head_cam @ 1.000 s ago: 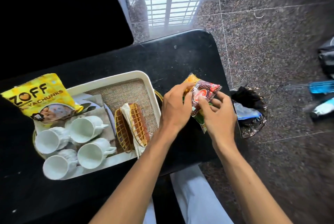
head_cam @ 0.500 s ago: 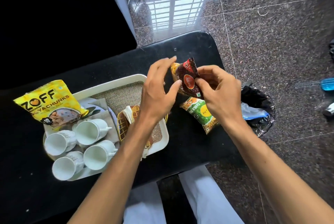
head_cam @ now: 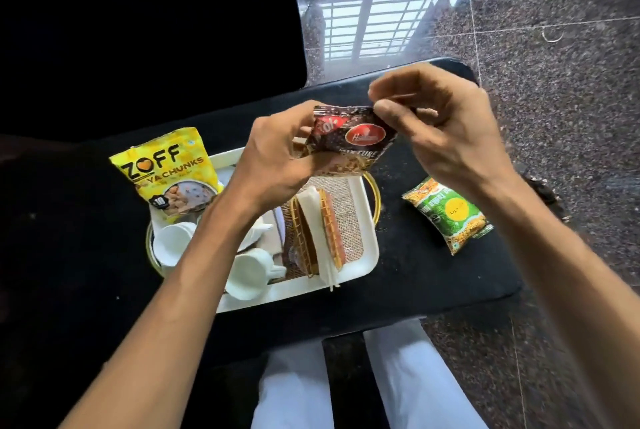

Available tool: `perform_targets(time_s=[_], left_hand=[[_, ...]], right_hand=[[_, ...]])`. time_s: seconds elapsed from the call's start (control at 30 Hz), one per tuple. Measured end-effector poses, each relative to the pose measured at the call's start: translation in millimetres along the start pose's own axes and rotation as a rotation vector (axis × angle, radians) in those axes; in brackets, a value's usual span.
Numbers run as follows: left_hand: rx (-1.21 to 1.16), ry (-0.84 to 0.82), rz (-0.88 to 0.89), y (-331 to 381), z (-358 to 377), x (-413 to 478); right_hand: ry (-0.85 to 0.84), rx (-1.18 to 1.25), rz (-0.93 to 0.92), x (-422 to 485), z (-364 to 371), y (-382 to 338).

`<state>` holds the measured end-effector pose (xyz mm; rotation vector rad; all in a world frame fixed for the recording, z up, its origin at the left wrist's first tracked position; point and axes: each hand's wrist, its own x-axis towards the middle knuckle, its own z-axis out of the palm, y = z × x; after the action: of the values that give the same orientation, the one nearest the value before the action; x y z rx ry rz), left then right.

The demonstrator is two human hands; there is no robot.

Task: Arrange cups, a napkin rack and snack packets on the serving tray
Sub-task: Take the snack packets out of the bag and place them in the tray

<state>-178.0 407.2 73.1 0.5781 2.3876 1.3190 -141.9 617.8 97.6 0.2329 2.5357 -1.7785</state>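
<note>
1. Both hands hold the dark red packet point(head_cam: 349, 144) in the air over the far rim of the tray point(head_cam: 367, 255). The left hand point(head_cam: 277, 155) grips its left edge, and the right hand point(head_cam: 440, 123) pinches its upper right corner.
2. At the tray's far left corner, the yellow packet point(head_cam: 169, 172) leans above the cups point(head_cam: 252, 272).
3. The left forearm crosses the cups and hides most of them.
4. The napkin rack point(head_cam: 318, 231), with a white napkin in it, stands in the tray's right half.
5. The green packet point(head_cam: 446, 214) lies on the black table point(head_cam: 433, 283), apart from the tray and beside the right wrist.
</note>
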Motion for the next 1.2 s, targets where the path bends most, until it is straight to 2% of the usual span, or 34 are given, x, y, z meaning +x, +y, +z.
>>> perform_targets(time_s=[0.13,0.27,0.37,0.53,1.0,1.2], left_hand=[[-0.195,0.171,-0.161,-26.3,-13.3,-23.6],[-0.362,0.198,-0.247,-44.2,-25.2,-40.0],[-0.365,0.252,-0.301,-56.6,-30.4,-45.9],[-0.283,0.441,-0.393,-75.2,-35.5,-51.0],[-0.224,0.404,-0.563,-98.4,-34.0,-61.0],[-0.179,0.372,-0.612,-101.8,-30.3,-60.3]], right_hand=[[-0.06,0.077,0.13,-0.7,30.4,6.0],[-0.187,0.143,0.185,-0.2,70.3,9.2],[-0.147,0.121,0.182,4.7,97.4,10.1],[-0.005,0.031,0.217,15.2,130.0,13.6],[-0.113,-0.255,0.321,25.6,172.9,19.4],[-0.157,-0.249,0.342,30.8,175.8,29.5]])
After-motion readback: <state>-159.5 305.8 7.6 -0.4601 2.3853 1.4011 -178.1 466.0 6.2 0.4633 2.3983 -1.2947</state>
